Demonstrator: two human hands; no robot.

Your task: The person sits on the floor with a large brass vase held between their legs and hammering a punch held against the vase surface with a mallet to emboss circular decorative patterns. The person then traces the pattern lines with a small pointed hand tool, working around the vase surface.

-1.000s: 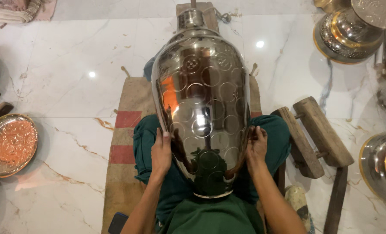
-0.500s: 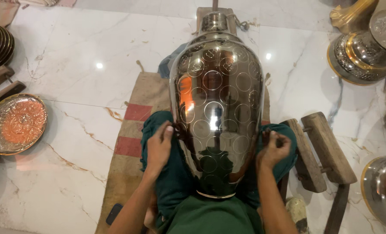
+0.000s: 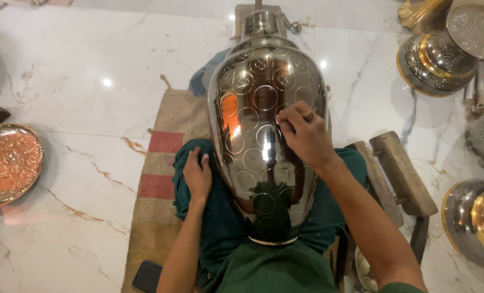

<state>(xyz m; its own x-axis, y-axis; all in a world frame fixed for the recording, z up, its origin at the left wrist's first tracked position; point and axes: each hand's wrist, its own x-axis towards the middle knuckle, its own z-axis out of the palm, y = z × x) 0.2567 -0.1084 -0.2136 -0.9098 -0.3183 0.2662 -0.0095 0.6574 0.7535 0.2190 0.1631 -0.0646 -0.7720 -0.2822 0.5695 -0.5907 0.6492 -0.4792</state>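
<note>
A large shiny metal vase (image 3: 258,135) lies on my lap, its neck pointing away from me, its surface marked with rows of circles. My left hand (image 3: 197,174) rests flat against the vase's left side, over my green-clad knee. My right hand (image 3: 302,135) is on top of the vase's belly, fingers closed around a thin pen-like tool (image 3: 308,115) whose tip touches the metal near the middle.
A striped burlap mat (image 3: 160,179) lies under me on the marble floor. An engraved copper plate (image 3: 7,163) sits at left. Wooden mallets (image 3: 399,173) lie at right. Decorated metal pots (image 3: 434,59) stand at top right, another pot (image 3: 478,220) at right. A dark phone (image 3: 147,275) lies on the mat.
My right hand has left the vase's right side and moved onto its top with a thin tool. The view has shifted so the vase sits lower and more to the right.
</note>
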